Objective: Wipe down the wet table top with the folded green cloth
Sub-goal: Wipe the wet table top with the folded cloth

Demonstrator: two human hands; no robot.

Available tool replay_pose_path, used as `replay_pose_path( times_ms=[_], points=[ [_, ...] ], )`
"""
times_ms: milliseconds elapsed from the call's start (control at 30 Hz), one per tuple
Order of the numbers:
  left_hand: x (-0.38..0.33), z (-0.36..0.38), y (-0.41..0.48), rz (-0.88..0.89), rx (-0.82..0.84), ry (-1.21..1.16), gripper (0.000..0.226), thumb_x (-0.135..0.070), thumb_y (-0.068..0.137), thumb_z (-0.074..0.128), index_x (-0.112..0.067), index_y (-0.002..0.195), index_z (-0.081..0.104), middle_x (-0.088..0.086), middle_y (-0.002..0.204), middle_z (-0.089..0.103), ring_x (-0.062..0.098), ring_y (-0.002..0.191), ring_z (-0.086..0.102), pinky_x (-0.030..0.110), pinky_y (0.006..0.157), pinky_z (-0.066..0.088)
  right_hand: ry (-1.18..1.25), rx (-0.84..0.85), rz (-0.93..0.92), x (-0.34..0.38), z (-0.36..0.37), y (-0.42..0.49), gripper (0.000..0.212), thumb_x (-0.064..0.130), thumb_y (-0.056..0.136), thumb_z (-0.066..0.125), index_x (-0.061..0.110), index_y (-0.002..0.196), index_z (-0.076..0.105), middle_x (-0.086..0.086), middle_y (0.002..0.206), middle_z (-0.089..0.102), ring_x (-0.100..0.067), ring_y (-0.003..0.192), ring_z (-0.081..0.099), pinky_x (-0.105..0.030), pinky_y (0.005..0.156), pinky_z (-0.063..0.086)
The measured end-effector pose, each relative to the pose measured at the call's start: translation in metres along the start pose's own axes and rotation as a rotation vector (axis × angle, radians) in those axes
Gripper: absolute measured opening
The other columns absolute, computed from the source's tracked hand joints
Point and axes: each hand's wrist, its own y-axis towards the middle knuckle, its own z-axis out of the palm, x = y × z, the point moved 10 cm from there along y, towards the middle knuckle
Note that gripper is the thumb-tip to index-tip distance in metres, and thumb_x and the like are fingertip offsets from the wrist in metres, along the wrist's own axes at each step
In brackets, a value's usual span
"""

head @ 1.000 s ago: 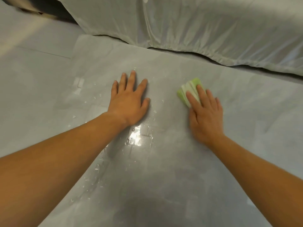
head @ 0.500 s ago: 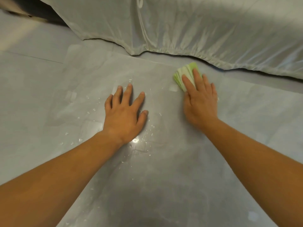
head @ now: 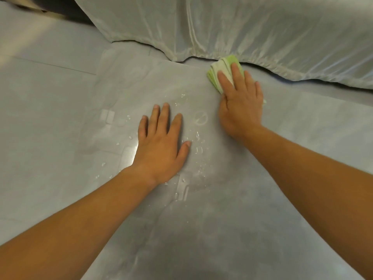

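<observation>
The grey table top (head: 232,209) fills most of the view, glossy, with water drops (head: 198,139) and thin puddles around its middle. My right hand (head: 241,104) presses flat on the folded green cloth (head: 217,72) at the table's far edge; the cloth's green and white folds stick out beyond my fingers. My left hand (head: 161,146) lies flat on the table with fingers spread, palm down, holding nothing, among the drops.
A pale grey-white draped fabric (head: 262,27) hangs across the far side, its hem almost touching the cloth. Grey tiled floor (head: 40,77) lies to the left of the table's left edge.
My right hand has pushed the cloth away from me, from mid-table to the far edge by the fabric hem. My left hand has stayed flat on the table.
</observation>
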Motion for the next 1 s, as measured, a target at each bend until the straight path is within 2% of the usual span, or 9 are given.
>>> replay_pose_path(
  times_ms=[100, 233, 400, 467, 633, 700, 767, 900, 1000],
  points=[
    [0.006, 0.001, -0.002, 0.013, 0.008, -0.028, 0.069, -0.054, 0.099, 0.024, -0.021, 0.158, 0.014, 0.009, 0.168, -0.007, 0.026, 0.153, -0.014, 0.05, 0.122, -0.007, -0.034, -0.007, -0.168, 0.023, 0.007, -0.045, 0.058, 0.022, 0.095, 0.039, 0.03, 0.152, 0.034, -0.004, 0.165, 0.018, -0.036, 0.151, 0.017, -0.054, 0.12, 0.016],
    [0.01, 0.0, -0.002, 0.034, 0.029, -0.061, 0.07, -0.054, 0.097, 0.016, -0.02, 0.159, 0.009, 0.004, 0.167, -0.012, 0.022, 0.153, -0.018, 0.047, 0.122, -0.009, -0.049, 0.117, -0.411, 0.029, 0.02, -0.104, 0.054, 0.026, 0.099, 0.04, 0.032, 0.152, 0.036, -0.001, 0.164, 0.022, -0.032, 0.15, 0.022, -0.054, 0.119, 0.019],
    [0.014, 0.002, -0.004, 0.057, 0.014, -0.063, 0.072, -0.054, 0.097, 0.012, -0.018, 0.159, 0.007, 0.004, 0.168, -0.011, 0.02, 0.153, -0.017, 0.046, 0.123, -0.008, -0.021, 0.034, -0.084, 0.022, 0.009, -0.028, 0.056, 0.027, 0.101, 0.035, 0.032, 0.156, 0.023, 0.0, 0.167, 0.012, -0.031, 0.152, 0.012, -0.05, 0.123, 0.009],
    [0.014, 0.003, -0.003, 0.059, 0.012, -0.077, 0.072, -0.055, 0.098, 0.014, -0.017, 0.159, 0.006, 0.004, 0.168, -0.01, 0.02, 0.153, -0.017, 0.046, 0.123, -0.008, -0.005, 0.018, -0.029, 0.032, 0.012, -0.031, 0.057, 0.024, 0.101, 0.036, 0.031, 0.156, 0.022, 0.0, 0.167, 0.009, -0.031, 0.153, 0.009, -0.05, 0.123, 0.007],
    [0.01, -0.007, -0.019, 0.08, -0.05, -0.074, 0.072, -0.052, 0.099, 0.022, -0.012, 0.158, 0.013, 0.016, 0.167, 0.0, 0.028, 0.154, -0.006, 0.044, 0.124, -0.006, -0.061, 0.093, -0.416, 0.053, 0.027, -0.14, 0.055, 0.024, 0.1, 0.04, 0.028, 0.154, 0.032, -0.003, 0.166, 0.017, -0.032, 0.152, 0.015, -0.055, 0.119, 0.019],
    [0.009, -0.004, -0.034, 0.082, -0.054, -0.053, 0.07, -0.052, 0.099, 0.023, -0.013, 0.157, 0.019, 0.017, 0.166, 0.005, 0.03, 0.154, -0.001, 0.045, 0.124, -0.003, -0.065, 0.13, -0.489, 0.044, 0.025, -0.146, 0.054, 0.023, 0.099, 0.041, 0.029, 0.153, 0.035, -0.003, 0.165, 0.02, -0.031, 0.152, 0.017, -0.055, 0.118, 0.02],
    [0.008, 0.005, -0.047, 0.102, -0.025, -0.011, 0.069, -0.053, 0.099, 0.023, -0.015, 0.157, 0.023, 0.018, 0.166, 0.007, 0.031, 0.154, -0.001, 0.048, 0.124, -0.001, -0.074, 0.105, -0.432, 0.032, 0.021, -0.122, 0.054, 0.026, 0.099, 0.04, 0.032, 0.152, 0.036, -0.001, 0.165, 0.022, -0.031, 0.151, 0.019, -0.055, 0.119, 0.019],
    [0.009, 0.018, -0.059, 0.105, 0.02, 0.032, 0.071, -0.055, 0.099, 0.017, -0.017, 0.159, 0.012, 0.016, 0.167, -0.004, 0.029, 0.154, -0.011, 0.049, 0.123, -0.006, 0.007, 0.009, -0.096, 0.021, 0.016, -0.086, 0.056, 0.032, 0.096, 0.031, 0.035, 0.151, 0.035, 0.001, 0.165, 0.021, -0.032, 0.151, 0.018, -0.053, 0.121, 0.015],
    [0.009, 0.021, -0.06, 0.114, 0.037, 0.01, 0.072, -0.054, 0.097, 0.011, -0.019, 0.16, 0.004, 0.013, 0.166, -0.013, 0.026, 0.152, -0.02, 0.046, 0.122, -0.013, 0.016, -0.033, -0.101, 0.047, 0.025, -0.14, 0.059, 0.025, 0.093, 0.037, 0.031, 0.152, 0.036, -0.003, 0.165, 0.022, -0.035, 0.151, 0.018, -0.055, 0.119, 0.019]
  ],
)
